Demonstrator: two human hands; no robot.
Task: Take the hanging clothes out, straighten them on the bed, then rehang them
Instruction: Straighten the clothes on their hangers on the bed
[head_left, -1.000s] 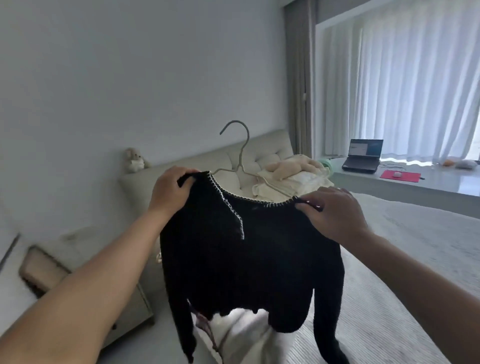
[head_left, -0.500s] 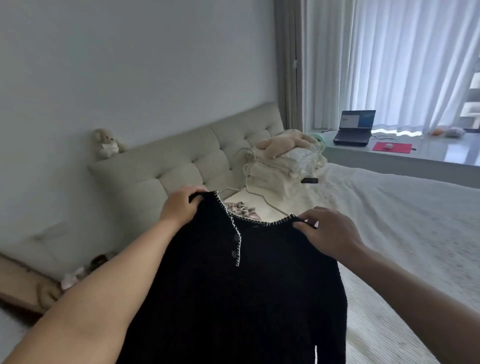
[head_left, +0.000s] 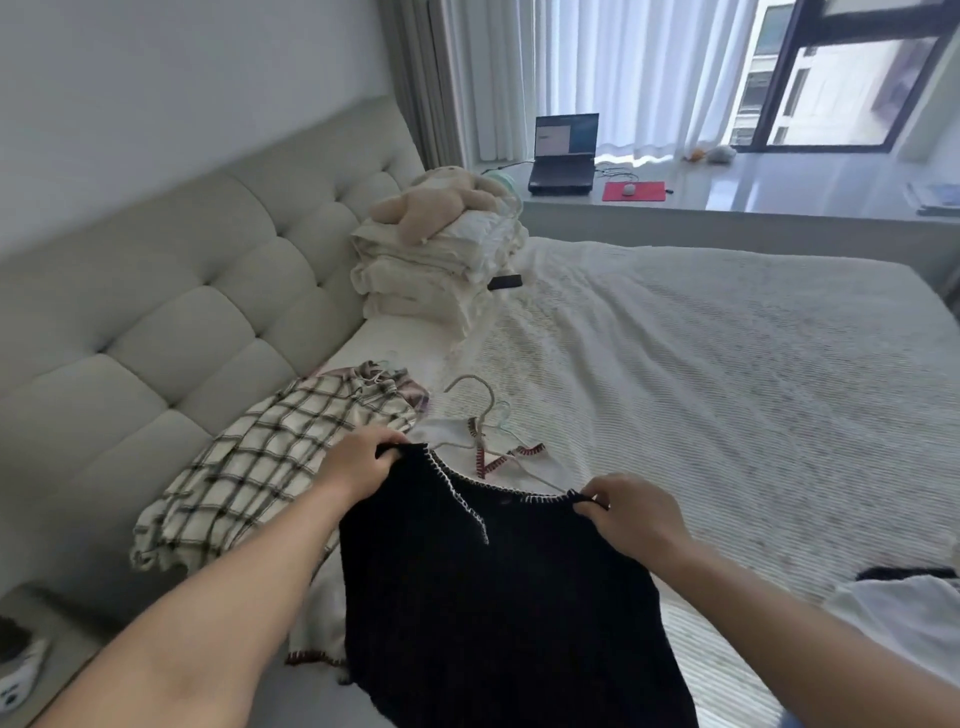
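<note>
A black knit top (head_left: 498, 597) with white-stitched neckline is held by its two shoulders over the bed (head_left: 727, 374). My left hand (head_left: 358, 467) grips the left shoulder and my right hand (head_left: 631, 514) grips the right one. A thin wire hanger (head_left: 480, 410) sticks out of the neckline, its hook lying toward the headboard. Under the black top lies a white garment with red stitching (head_left: 498, 454). A checked shirt (head_left: 260, 462) lies crumpled to the left, beside the headboard.
A stack of folded cream bedding (head_left: 436, 270) with a plush toy (head_left: 431, 205) sits near the padded headboard (head_left: 171, 291); a dark phone (head_left: 505, 282) lies beside it. A laptop (head_left: 563, 156) and red mouse pad (head_left: 634, 190) are on the window ledge. White cloth (head_left: 898, 613) lies at right.
Both hands have lowered the black top from chest height down toward the bed, over the white garment. The view has tilted down and right.
</note>
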